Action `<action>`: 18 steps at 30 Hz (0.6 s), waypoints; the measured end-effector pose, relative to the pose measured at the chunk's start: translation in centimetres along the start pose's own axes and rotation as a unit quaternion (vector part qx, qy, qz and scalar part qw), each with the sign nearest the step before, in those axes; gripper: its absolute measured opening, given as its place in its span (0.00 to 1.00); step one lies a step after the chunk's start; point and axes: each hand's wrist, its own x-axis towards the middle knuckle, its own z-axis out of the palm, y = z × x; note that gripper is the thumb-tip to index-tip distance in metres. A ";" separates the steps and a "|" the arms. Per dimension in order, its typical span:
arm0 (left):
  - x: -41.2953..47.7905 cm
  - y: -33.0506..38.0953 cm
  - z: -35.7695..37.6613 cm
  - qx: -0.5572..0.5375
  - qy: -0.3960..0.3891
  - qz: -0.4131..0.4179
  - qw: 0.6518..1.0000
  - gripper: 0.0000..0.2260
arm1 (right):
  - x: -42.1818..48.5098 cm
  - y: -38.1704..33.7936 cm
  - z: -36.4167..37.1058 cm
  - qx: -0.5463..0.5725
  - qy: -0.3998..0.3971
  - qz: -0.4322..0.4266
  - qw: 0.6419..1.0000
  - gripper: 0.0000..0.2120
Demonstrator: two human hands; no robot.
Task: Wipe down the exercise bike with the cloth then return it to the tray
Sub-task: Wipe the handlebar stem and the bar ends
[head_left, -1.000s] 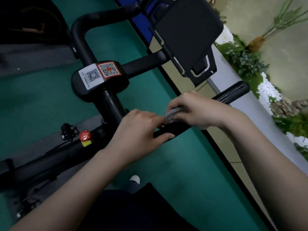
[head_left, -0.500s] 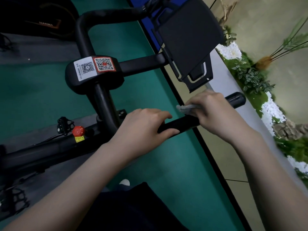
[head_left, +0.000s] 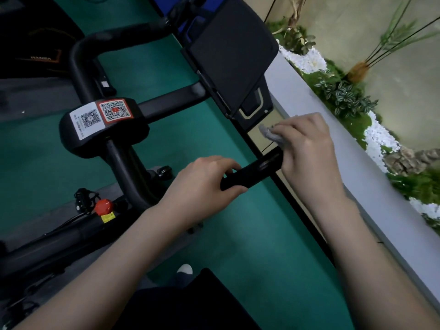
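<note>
We're mid-wipe: right hand (head_left: 307,144) pinches the grey cloth (head_left: 271,135), seemingly on the handlebar grip (head_left: 257,170) our left hand (head_left: 202,184) clasps; tray return not yet done.

Floor (head_left: 262,270) laid in green. Grey ledge (head_left: 357,198) set at right; plants (head_left: 342,94), white pebbles (head_left: 378,136) bedded behind. Beige wall (head_left: 357,32) beyond.

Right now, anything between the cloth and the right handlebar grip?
Nothing visible. The right hand holds the cloth right at the outer end of the handlebar grip. The left hand grips the same bar further in, clear of the cloth. The tray is not in view.
</note>
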 end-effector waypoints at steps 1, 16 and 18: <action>0.1 0.1 0.0 -0.006 -0.002 0.000 1.000 0.17 | -0.2 -0.2 0.1 0.010 0.010 0.004 1.000 0.10; 2.1 1.4 0.7 -0.059 -0.009 0.000 0.998 0.19 | -2.9 -1.1 2.6 0.113 0.205 0.073 0.969 0.13; 2.2 1.4 0.8 -0.065 -0.011 -0.001 0.998 0.18 | -3.2 -0.7 2.9 0.128 0.261 0.080 0.953 0.12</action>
